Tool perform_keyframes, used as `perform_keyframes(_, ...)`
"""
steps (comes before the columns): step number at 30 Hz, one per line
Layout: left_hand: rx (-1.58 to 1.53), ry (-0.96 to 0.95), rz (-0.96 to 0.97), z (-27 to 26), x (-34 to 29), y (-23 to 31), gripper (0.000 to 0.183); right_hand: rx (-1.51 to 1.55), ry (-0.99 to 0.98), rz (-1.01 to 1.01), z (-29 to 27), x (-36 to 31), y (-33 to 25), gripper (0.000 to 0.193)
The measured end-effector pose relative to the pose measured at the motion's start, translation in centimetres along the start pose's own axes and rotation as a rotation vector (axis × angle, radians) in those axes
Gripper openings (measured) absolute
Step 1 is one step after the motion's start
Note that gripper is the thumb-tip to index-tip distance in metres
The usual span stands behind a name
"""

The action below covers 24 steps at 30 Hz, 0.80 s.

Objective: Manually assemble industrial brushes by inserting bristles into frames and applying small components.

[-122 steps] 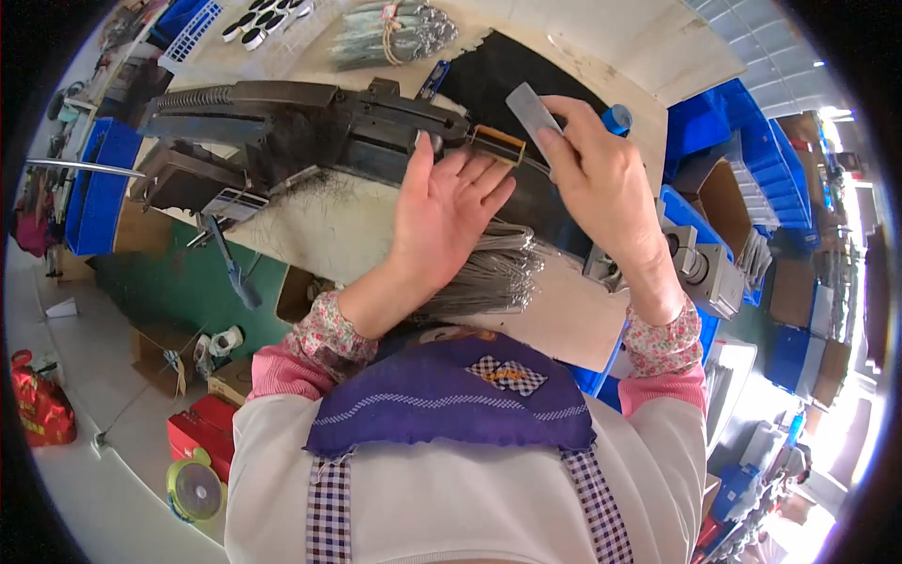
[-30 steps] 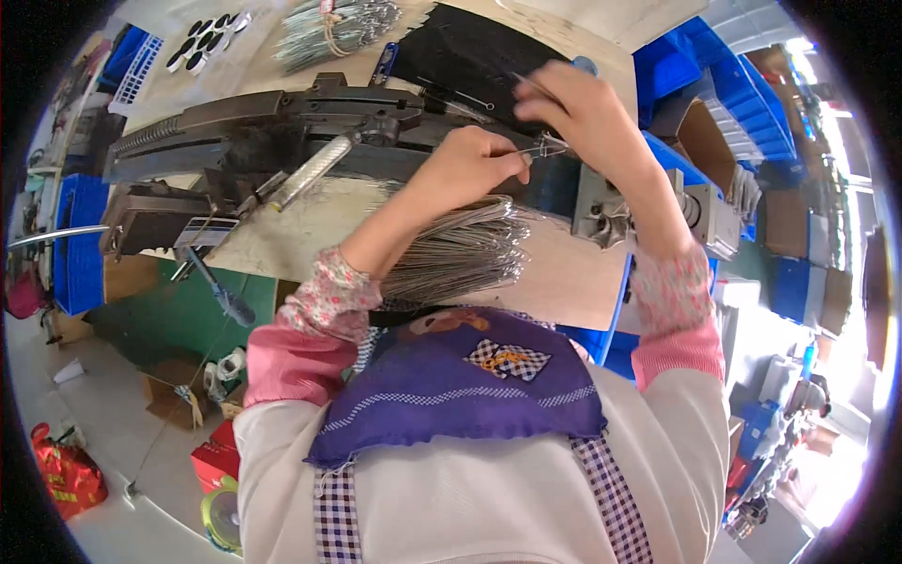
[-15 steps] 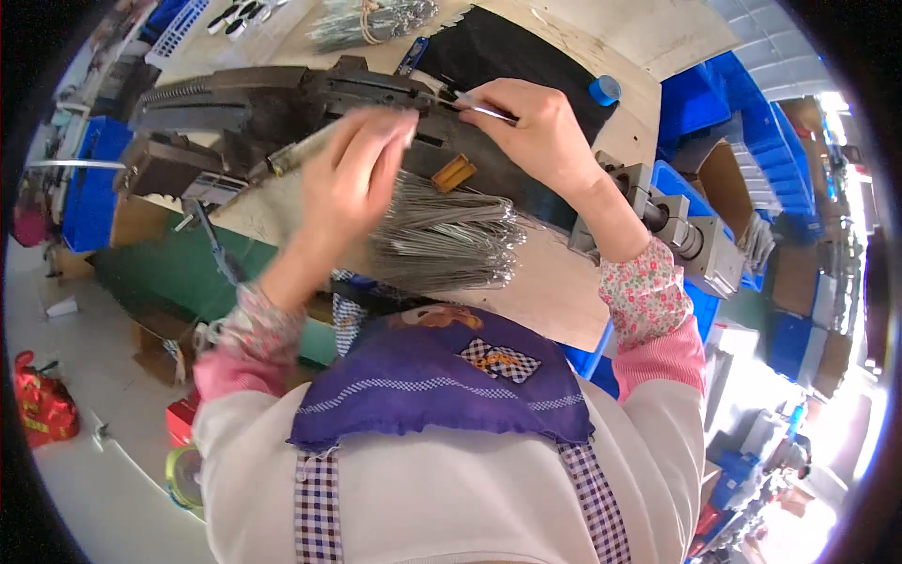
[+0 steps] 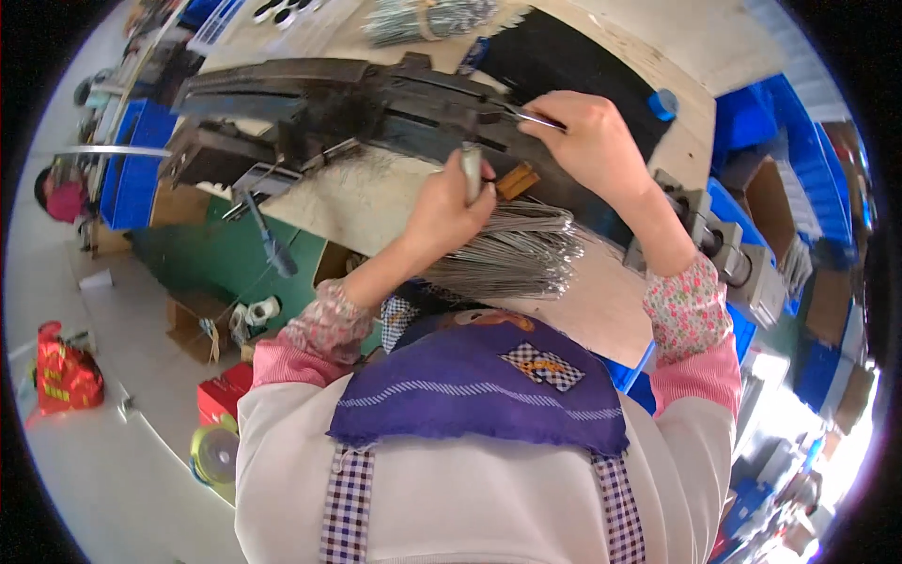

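Note:
My left hand (image 4: 449, 214) is closed around a short, pale grey cylindrical handle (image 4: 472, 173); the rest of that tool cannot be made out. Between the fingertips of my right hand (image 4: 597, 146) is a slim silvery metal tool (image 4: 537, 118), its tip over a slot in the long dark metal fixture (image 4: 418, 103). Just right of my left fingers, a small brown-yellow block (image 4: 517, 180) rests by the fixture's near edge. A thick bundle of thin metal wires (image 4: 517, 252) lies on the bench, close below my left hand.
Another tied wire bundle (image 4: 427, 19) lies at the back, near a black mat (image 4: 573, 66) and a blue tape roll (image 4: 662, 104). Metal clamp parts (image 4: 723, 246) stick out at the right edge. Blue bins (image 4: 799, 141) stand beyond; a red bag (image 4: 68, 371) is on the floor.
My left hand has come back toward me and to the right, beside the brown-yellow block. My right hand stays over the fixture with the slim tool. The whole view has shifted slightly.

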<state>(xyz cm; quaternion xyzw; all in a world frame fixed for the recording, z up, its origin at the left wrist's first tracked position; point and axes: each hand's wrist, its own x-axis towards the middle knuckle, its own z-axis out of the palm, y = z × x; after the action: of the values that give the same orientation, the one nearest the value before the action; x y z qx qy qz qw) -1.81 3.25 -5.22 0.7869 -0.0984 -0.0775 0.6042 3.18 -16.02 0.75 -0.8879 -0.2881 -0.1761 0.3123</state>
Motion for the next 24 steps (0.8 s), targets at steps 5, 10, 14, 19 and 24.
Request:
perform_keyframes(5,-0.124,-0.019,-0.352,-5.6,-1.9,-2.0,0.036,-0.042,-0.028,0.004,-0.3,-3.0,-5.1,0.023)
perform_keyframes(10,-0.494,0.473,-0.452,-12.7,-2.7,-6.2,0.049,-0.302,-0.252,0.109,4.9,-4.8,-1.2,0.019)
perform_keyframes(14,-0.572,0.45,-0.4,-12.4,-1.5,-5.8,0.04,-0.147,-0.279,0.255,4.4,-5.7,0.5,0.015)
perform_keyframes(19,-0.69,0.475,-0.292,-11.6,-1.3,-6.3,0.03,0.123,-0.275,0.357,-1.3,-7.8,-4.3,0.011)
perform_keyframes(24,-0.596,0.651,-0.249,-10.0,-0.3,-5.9,0.026,0.091,-0.053,0.563,-6.8,-8.6,-6.8,0.01)
